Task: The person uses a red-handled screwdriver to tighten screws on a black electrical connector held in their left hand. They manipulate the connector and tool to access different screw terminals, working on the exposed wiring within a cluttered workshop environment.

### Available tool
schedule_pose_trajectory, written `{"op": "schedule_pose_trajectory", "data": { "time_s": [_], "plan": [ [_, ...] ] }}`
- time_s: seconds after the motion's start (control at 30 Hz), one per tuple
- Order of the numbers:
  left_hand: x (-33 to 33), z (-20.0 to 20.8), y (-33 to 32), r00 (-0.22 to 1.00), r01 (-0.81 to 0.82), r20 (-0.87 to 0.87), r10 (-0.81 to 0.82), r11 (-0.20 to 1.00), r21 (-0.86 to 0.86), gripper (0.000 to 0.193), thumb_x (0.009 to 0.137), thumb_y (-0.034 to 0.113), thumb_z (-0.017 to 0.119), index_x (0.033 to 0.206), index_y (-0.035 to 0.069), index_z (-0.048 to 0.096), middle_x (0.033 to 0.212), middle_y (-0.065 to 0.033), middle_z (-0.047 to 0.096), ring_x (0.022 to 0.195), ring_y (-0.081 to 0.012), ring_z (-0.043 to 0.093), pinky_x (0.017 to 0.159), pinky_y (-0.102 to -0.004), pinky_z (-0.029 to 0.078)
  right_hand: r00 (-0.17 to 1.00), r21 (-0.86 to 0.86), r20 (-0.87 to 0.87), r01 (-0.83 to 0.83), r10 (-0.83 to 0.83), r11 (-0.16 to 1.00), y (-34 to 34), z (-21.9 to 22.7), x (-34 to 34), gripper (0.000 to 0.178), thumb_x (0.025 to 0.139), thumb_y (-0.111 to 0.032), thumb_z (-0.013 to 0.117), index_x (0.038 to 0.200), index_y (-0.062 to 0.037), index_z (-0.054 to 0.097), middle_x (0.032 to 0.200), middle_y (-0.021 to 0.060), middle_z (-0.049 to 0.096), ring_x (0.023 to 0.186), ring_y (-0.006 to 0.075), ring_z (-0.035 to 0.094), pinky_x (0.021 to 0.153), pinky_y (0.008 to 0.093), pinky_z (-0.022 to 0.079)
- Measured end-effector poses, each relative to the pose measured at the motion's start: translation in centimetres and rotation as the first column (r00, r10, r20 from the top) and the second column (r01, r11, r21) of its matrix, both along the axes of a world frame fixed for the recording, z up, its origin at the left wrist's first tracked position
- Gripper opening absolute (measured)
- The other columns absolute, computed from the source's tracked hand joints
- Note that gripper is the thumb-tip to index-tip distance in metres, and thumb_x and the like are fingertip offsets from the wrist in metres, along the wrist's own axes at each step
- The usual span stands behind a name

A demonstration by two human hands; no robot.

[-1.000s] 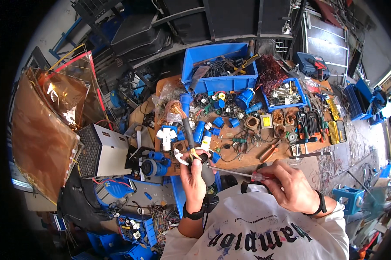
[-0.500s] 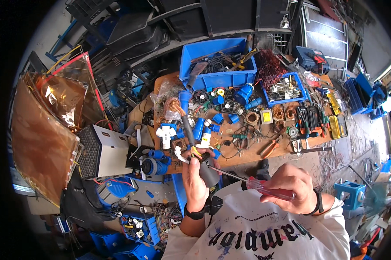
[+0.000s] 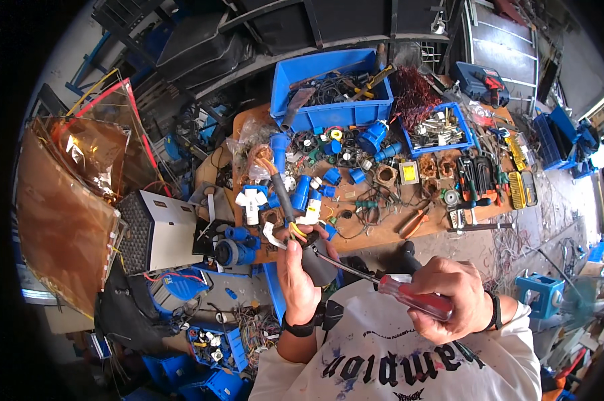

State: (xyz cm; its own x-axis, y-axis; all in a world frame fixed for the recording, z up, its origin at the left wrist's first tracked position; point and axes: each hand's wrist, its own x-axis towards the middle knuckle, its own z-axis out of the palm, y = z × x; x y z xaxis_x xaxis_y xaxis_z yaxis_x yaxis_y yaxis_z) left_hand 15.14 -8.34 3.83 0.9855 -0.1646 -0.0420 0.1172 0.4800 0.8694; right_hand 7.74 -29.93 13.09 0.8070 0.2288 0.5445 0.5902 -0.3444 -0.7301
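My left hand (image 3: 299, 281) is closed around a dark grey cylindrical fitting (image 3: 321, 269) above the near edge of the bench. A thick black cable (image 3: 282, 197) runs up from it, with yellow wires (image 3: 296, 230) showing beside my fingers and bare coppery ends farther up. A bent white piece (image 3: 270, 234) sticks out on the left of that hand. In my right hand (image 3: 454, 294) is a screwdriver (image 3: 412, 297) with a clear red handle. Its shaft slants up and left to the fitting, where the tip meets the side near my left fingers; exact contact is too small to make out.
The wooden bench (image 3: 372, 244) bears blue plugs (image 3: 300, 192), pliers (image 3: 414, 224) and other tools. A big blue crate (image 3: 332, 119) and a shallow blue tray (image 3: 442, 148) of metal parts stand behind. A beige cabinet (image 3: 171, 230) is at left.
The screwdriver tip has moved slightly up and left against the fitting. My right fingers wrap more fully round the handle, and the fitting is turned a little. The whole view has shifted slightly.
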Motion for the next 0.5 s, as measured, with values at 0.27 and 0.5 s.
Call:
{"op": "schedule_pose_trajectory", "data": {
  "time_s": [0.27,0.5],
  "plan": [
    [-1.4,0.9,-4.0,0.998,-0.063,-0.027,0.063,0.998,-0.025,0.04,0.097,0.042,0.046,0.111,0.004,0.047,0.1,-0.0158,0.057,0.073,-0.0211,0.059,0.061,-0.0322,0.051,0.998,0.056,0.066,-0.012,0.008,0.998,-4.0,0.0,-0.1,0.032,0.07,-0.007,0.077,0.098,-0.0085,0.064,0.078,0.0058,0.058,0.059,0.0174,0.059,0.045,0.0282,0.046],
    [-2.7,2.1,-9.4,0.996,-0.072,-0.053,0.071,0.997,-0.025,0.039,0.098,0.041,0.044,0.112,0.005,0.047,0.1,-0.0153,0.056,0.073,-0.0219,0.059,0.06,-0.034,0.052,0.992,0.049,0.035,-0.126,0.125,0.991,-10.8,-0.2,-1.3,0.032,0.072,-0.021,0.082,0.098,-0.0112,0.067,0.069,0.002,0.055,0.053,0.0145,0.056,0.04,0.0291,0.04]
  ]
}}
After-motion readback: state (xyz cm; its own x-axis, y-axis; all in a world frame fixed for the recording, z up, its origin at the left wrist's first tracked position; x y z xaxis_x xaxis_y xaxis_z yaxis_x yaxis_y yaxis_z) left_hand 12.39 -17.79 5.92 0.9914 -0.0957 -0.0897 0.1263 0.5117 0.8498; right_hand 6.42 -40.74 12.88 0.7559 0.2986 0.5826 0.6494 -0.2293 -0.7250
